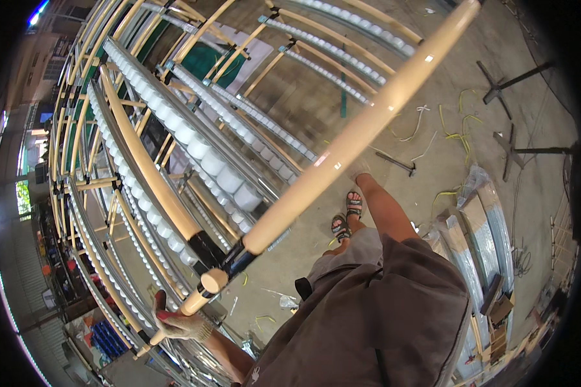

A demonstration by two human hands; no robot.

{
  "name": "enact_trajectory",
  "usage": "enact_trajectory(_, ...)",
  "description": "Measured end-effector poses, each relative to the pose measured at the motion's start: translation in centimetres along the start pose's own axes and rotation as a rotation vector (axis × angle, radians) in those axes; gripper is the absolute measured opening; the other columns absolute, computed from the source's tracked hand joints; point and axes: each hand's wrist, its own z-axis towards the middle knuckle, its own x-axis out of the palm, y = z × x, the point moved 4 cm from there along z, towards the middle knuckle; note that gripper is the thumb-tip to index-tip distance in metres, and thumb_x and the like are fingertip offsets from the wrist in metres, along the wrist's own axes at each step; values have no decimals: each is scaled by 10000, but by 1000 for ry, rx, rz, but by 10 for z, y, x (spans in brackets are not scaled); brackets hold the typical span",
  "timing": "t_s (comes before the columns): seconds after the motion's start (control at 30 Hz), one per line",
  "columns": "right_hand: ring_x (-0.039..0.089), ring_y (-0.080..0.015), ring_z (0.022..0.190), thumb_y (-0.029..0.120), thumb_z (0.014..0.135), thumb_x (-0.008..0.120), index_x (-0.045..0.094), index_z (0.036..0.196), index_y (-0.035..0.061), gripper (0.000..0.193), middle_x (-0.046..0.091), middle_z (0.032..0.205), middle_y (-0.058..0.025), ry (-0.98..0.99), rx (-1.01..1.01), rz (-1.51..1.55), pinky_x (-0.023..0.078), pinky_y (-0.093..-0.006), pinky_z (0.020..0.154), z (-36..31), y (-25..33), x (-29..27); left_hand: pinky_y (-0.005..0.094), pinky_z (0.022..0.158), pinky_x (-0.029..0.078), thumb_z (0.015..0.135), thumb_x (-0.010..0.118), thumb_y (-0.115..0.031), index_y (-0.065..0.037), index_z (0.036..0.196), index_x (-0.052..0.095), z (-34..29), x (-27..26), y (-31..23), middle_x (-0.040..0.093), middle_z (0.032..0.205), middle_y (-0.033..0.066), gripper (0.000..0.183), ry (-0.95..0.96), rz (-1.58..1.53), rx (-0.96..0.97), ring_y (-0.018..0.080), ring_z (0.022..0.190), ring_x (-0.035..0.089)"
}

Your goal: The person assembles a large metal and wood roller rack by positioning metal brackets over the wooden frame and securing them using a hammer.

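My left hand (182, 324), in a pale work glove with red on its fingers, is closed around a cream-coloured pipe (194, 302) at the lower left. Just above it, a black joint (208, 251) ties this pipe to other cream pipes of a rack. One long cream pipe (342, 149) crosses close in front of me, from the joint to the top right. My right hand (360, 170) is at the far side of that long pipe; its fingers are blurred and partly hidden. White roller tracks (193, 145) run along the rack beside the pipes.
Wrapped long bundles (481, 226) lie on the floor at the right. Black metal stands (497, 90) are at the upper right. A hammer-like tool (397, 162) and yellow straps (461, 135) lie on the concrete. Blue bins (108, 338) stand at lower left.
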Motion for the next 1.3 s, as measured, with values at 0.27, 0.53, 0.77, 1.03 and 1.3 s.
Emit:
enact_trajectory(0.27,630,-396,1063,326,885,497,688,1109,70,390,669,1099,-221,117,396,-67,495,-451,921,-182,-80,-37,412,963,469,996,493,-357,53,1102,665,-17,-13,-59,679,1120,152,457,-236,14,-155,262,1046,633)
enact_trajectory(0.53,630,-384,1086,316,843,542,694,1110,62,399,656,1155,-226,-52,806,95,499,-438,938,-329,-222,-40,413,909,508,924,560,-392,22,1085,635,-178,106,-155,671,1049,165,450,1126,-516,66,305,992,646)
enact_trajectory(0.77,616,-387,1110,310,859,538,689,1108,59,385,656,1149,-232,-157,925,268,485,-437,961,-344,-239,-106,363,978,480,906,626,-336,-25,1267,575,-334,239,-138,638,1244,170,480,2066,-1,276,271,1148,623)
enact_trajectory(1.03,634,-393,1055,330,855,562,678,1094,47,388,660,1098,-251,-60,749,371,499,-452,896,-289,-306,-132,427,972,464,867,533,-522,-99,1215,637,-447,413,-126,640,1201,218,558,2015,475,174,374,1170,585)
enact_trajectory(1.3,697,-301,867,273,894,566,698,1069,64,303,718,921,-176,-171,928,757,529,-409,783,-266,-346,-131,404,940,477,860,573,-494,-184,1171,676,-538,523,-157,676,1151,156,451,2062,482,170,329,1117,621)
